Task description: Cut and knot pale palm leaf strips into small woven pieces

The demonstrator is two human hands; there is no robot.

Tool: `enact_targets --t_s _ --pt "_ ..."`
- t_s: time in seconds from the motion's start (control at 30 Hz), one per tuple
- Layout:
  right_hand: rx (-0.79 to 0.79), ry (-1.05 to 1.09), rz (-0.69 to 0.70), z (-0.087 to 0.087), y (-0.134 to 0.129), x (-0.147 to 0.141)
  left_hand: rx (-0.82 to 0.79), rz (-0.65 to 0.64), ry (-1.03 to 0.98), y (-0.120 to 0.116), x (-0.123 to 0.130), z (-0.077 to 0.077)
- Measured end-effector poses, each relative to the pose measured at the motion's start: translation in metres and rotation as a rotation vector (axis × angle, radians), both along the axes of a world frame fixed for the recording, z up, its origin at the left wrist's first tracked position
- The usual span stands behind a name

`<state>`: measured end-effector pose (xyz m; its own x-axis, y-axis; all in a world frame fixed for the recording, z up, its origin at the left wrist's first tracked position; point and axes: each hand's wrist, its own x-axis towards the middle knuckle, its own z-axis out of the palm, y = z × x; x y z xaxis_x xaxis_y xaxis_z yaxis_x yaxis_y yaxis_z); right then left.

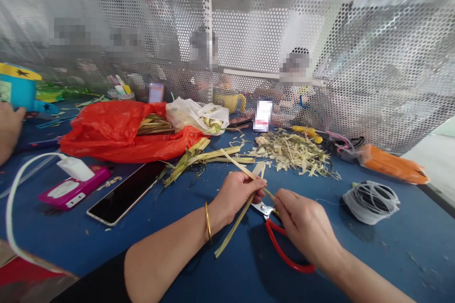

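My left hand (241, 194) pinches pale, dried plant strips (236, 227), one slanting down toward me and others sticking up past the fingers. Closed beside it, my right hand (302, 218) grips the end of a strip that runs between both hands. Under the hands lie red-handled scissors (277, 248), their blades partly hidden by my fingers. Beyond my left hand, a bundle of yellow-green stalks (199, 158) rests on the blue table (227, 274). A heap of cut plant scraps (295, 154) lies behind my right hand.
At left are a red plastic bag (103, 128), a black phone (124, 194) and a magenta power strip (76, 189) with a white plug. A roll of clear cord (371, 201) and an orange packet (394, 163) lie right. A perforated metal screen (249, 33) stands behind; another person's hand (9, 132) is far left.
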<state>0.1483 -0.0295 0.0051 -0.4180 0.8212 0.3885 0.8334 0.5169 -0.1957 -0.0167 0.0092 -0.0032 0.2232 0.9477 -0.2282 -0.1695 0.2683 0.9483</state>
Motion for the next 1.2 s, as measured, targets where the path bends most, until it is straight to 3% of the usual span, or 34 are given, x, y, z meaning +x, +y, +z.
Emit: enact_targets --t_s 0.23,0.53,0.77,1.07,1.2 --pt "-0.022 -0.038 -0.077 0.004 0.006 0.012 -0.044 -0.093 -0.060 -0.002 -0.006 0.009" --pt "0.033 -0.123 0.031 0.000 0.003 0.005 0.124 0.060 0.217 0.002 0.002 -0.006" --pt "-0.040 -0.043 -0.051 -0.003 0.011 0.010 -0.049 -0.058 0.006 -0.001 -0.001 0.005" --pt "0.077 0.139 0.032 0.005 0.017 0.020 -0.004 -0.180 -0.128 0.002 -0.006 0.006" --pt "0.068 0.169 0.109 0.013 0.023 0.026 -0.159 -0.296 -0.323 0.010 -0.015 0.006"
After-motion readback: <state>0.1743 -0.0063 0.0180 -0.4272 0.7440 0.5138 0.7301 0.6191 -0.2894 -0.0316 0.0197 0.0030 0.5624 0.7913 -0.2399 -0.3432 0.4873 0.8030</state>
